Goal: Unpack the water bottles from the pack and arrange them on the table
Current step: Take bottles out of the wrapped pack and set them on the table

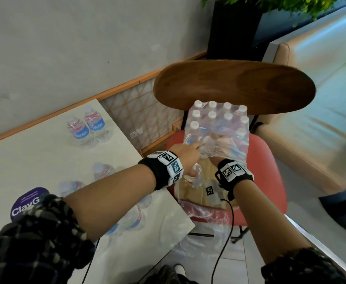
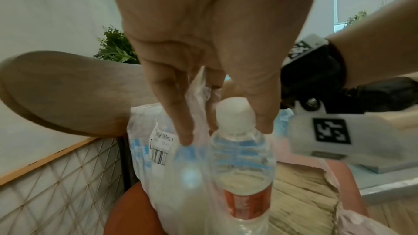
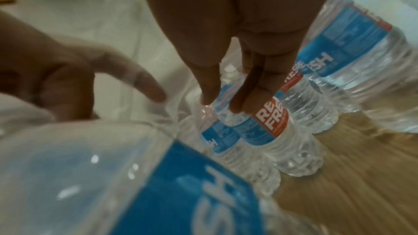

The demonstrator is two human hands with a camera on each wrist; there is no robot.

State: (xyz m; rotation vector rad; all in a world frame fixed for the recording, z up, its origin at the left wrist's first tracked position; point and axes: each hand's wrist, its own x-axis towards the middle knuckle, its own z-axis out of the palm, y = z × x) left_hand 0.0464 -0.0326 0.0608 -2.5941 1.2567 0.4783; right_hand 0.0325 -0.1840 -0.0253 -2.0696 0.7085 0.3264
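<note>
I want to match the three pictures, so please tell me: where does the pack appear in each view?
Head: the pack is at centre, standing on the red chair.
Left wrist: lower centre-left, behind the fingers.
Right wrist: seen from close up; its bottles fill the centre and right.
Shared landmark: the tan cardboard under the bottles.

1. The right hand (image 1: 219, 146) sits under the pack's film (image 1: 225, 148), its grip unclear.
2. The left arm covers the near bottles (image 1: 131, 220) on the table (image 1: 34, 156).
3. The near bottle (image 3: 101, 185) in the right wrist view is blurred.
</note>
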